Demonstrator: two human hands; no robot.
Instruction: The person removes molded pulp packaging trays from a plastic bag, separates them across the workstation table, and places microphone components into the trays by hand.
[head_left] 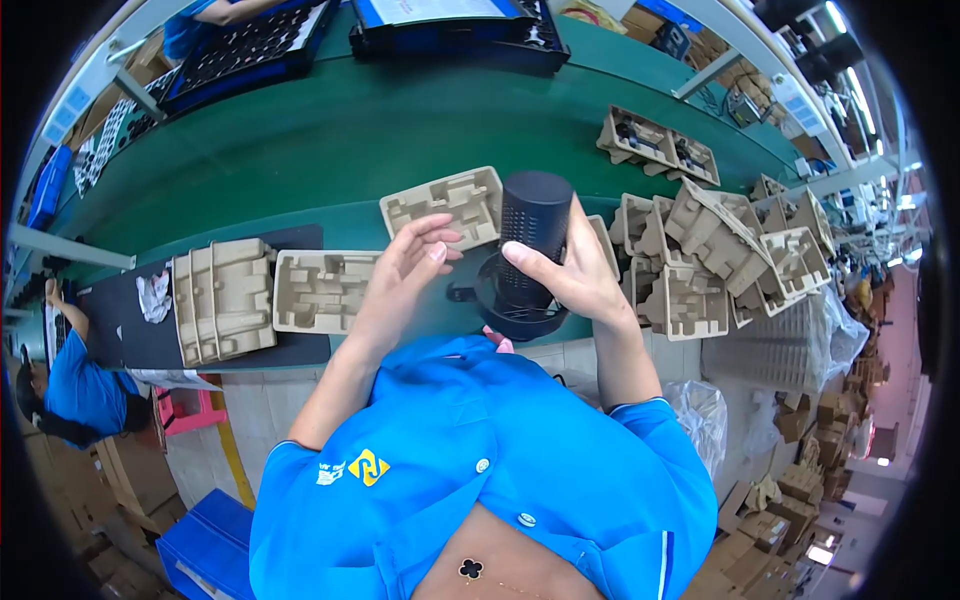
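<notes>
My right hand (585,275) is wrapped round a black perforated cylinder (535,215) with a smooth flat top, its thumb lying across the front. Below the cylinder is a wider round black base (520,315) with a tab out to the left; I cannot tell whether the two are joined. My left hand (410,265) holds nothing, its fingers apart and curved toward the cylinder without touching it. Just behind that hand lies a moulded pulp tray (470,200), and a second pulp tray (315,290) sits to its left.
A stack of pulp trays (220,300) stands at the left on a dark mat. Several more trays (690,290) are piled loosely at the right. Behind runs the green bench surface (330,160), with black-and-blue crates (460,45) beyond. Co-workers are at the far left and top left.
</notes>
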